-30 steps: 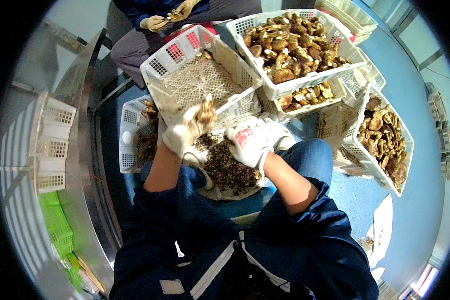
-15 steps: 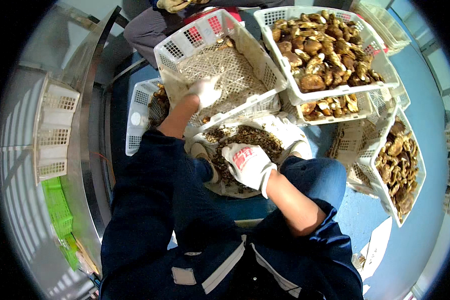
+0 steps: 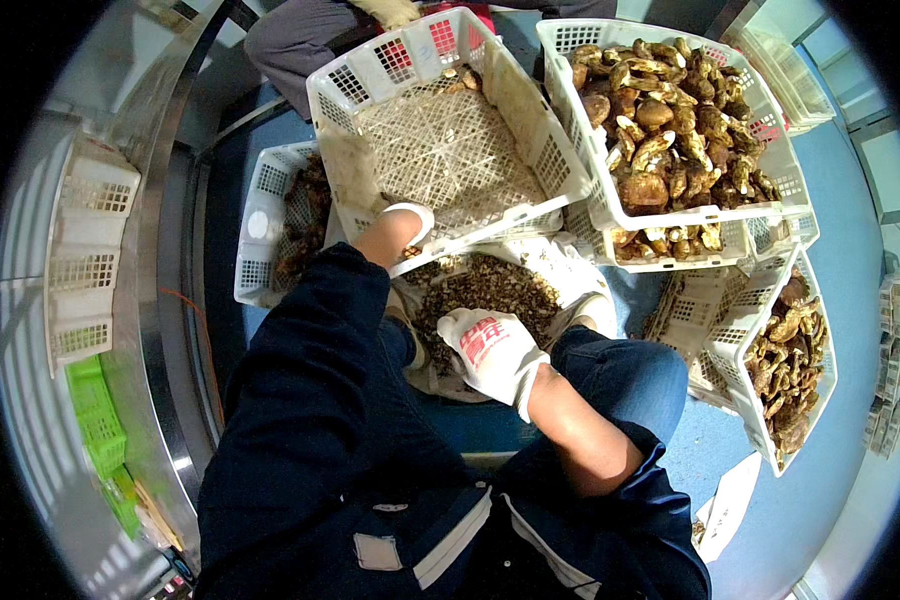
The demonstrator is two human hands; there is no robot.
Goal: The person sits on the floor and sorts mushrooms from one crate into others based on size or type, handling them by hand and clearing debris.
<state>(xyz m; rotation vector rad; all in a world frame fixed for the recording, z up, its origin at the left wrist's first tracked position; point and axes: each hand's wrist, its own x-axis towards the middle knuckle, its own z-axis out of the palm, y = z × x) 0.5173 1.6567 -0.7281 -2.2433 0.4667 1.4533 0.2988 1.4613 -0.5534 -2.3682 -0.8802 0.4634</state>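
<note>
My left hand (image 3: 412, 217), in a white glove, reaches to the near left corner of a white slatted crate (image 3: 555, 170); its fingers are hidden from view. Inside that crate a few mushroom pieces (image 3: 462, 78) lie at the far end, over a dirt-stained lattice floor. My right hand (image 3: 492, 350), gloved in white with red print, is held over a heap of dark mushroom trimmings (image 3: 490, 290). Its fingers curl closed; what they hold, if anything, is hidden. The heap lies on a white sheet (image 3: 560, 265) between my feet.
At the upper right a crate (image 3: 610, 205) full of brown mushrooms (image 3: 655, 115) rests on another with mushrooms. A tilted crate (image 3: 770, 450) of mushrooms stands right. Left are another crate (image 3: 260, 225), a metal table edge (image 3: 150, 240) and a green basket (image 3: 97, 410). A person's leg (image 3: 295, 50) is beyond.
My left hand has drawn back from inside the crate toward its near left corner, its fingers now out of sight. My right hand stays over the trimmings. The whole view has shifted slightly.
</note>
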